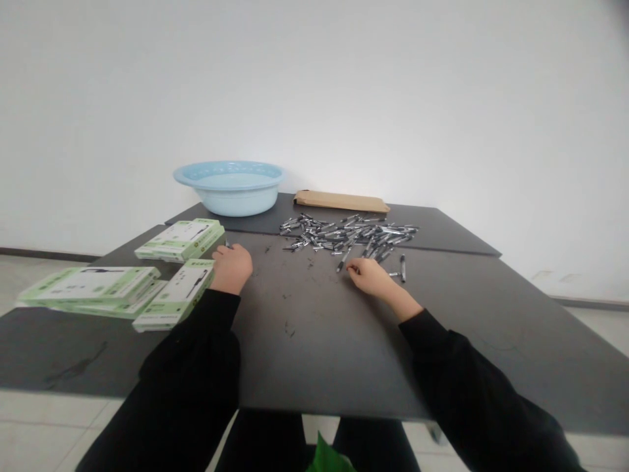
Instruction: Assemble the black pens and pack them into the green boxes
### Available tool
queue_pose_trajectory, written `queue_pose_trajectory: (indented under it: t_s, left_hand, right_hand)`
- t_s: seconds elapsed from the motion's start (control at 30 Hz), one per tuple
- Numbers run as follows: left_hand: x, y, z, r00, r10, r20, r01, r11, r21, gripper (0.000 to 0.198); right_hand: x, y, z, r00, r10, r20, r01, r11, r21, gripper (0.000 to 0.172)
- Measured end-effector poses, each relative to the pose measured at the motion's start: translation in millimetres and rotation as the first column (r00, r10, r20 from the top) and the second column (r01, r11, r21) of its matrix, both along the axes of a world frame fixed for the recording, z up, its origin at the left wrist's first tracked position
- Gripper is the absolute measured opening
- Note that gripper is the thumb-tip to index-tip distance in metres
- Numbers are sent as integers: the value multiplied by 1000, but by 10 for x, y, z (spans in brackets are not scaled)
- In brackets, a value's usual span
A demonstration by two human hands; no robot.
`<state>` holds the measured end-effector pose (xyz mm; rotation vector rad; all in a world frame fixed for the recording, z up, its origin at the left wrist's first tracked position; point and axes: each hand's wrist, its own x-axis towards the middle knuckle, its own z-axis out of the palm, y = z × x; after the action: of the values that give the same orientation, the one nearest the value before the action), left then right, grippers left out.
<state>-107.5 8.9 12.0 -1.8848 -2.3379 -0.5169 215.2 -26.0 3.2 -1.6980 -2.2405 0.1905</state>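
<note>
My left hand (230, 267) rests on the dark table (314, 354), fingers curled under, right beside a green and white box (177, 295). My right hand (371, 276) lies on the table at the near edge of a pile of black and silver pens (344, 235). Its fingers are bent toward a single pen (343, 259) lying just in front of them. Whether the fingers grip that pen I cannot make out. Both arms wear black sleeves.
More green and white boxes lie at the left (88, 288) and further back (181, 239). A light blue basin (230, 187) stands at the far left of the table, a flat brown envelope (341, 201) beside it. A white wall stands behind.
</note>
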Motion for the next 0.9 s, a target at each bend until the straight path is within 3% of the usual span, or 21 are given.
queue_pose_trajectory:
  t_s: [0.13, 0.3, 0.5, 0.7, 0.9]
  left_hand:
    - [84, -5, -81, 990, 136, -27, -136, 991, -11, 47]
    - [126, 63, -19, 994, 97, -42, -103, 974, -200, 66]
    - [103, 139, -70, 993, 114, 24, -91, 888, -451, 87]
    - [76, 149, -113, 1000, 23, 13, -15, 900, -437, 88]
    - [160, 111, -82, 998, -59, 1, 58, 977, -206, 87]
  right_hand:
    - [-27, -12, -5, 1000, 10, -1, -10, 1000, 1, 28]
    - [-19, -10, -24, 1000, 7, -3, -7, 1000, 1, 29]
    - [0, 52, -112, 1000, -4, -14, 5, 997, 76, 38]
    - [-36, 161, -215, 991, -20, 130, 0, 988, 151, 43]
    - [-78, 275, -258, 995, 39, 94, -53, 987, 149, 28]
